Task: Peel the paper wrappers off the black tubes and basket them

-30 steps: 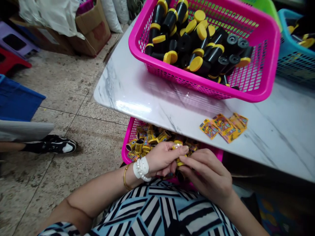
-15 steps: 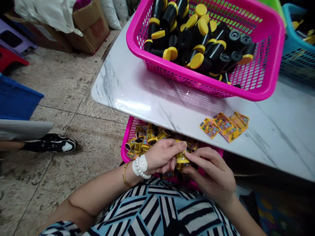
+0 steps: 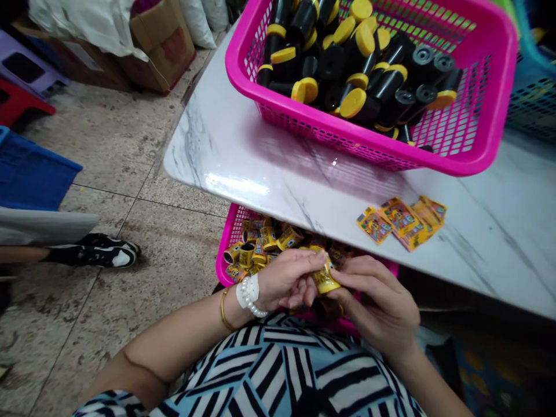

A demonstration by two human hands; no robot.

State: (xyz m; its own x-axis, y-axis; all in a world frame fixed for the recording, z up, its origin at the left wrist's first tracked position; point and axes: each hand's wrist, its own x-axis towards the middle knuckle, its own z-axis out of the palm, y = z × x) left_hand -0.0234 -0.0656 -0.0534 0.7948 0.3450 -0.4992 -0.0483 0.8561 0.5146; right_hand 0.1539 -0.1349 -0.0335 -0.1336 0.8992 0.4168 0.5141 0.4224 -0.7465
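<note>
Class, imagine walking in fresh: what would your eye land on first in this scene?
The bright pink basket on the marble table, heaped with black tubes with yellow caps, catches the eye first. Nearer the viewer, the left hand and right hand hold a yellow printed tube over a second pink basket. Colourful packets lie on the marble.

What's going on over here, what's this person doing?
A person is holding a small yellow-labelled cylinder in the fingers of the left hand and right hand, above a pink basket of similar labelled cylinders. Beyond it, a marble table holds a few printed yellow packets and a larger pink basket of black cylinders with yellow caps.
</note>
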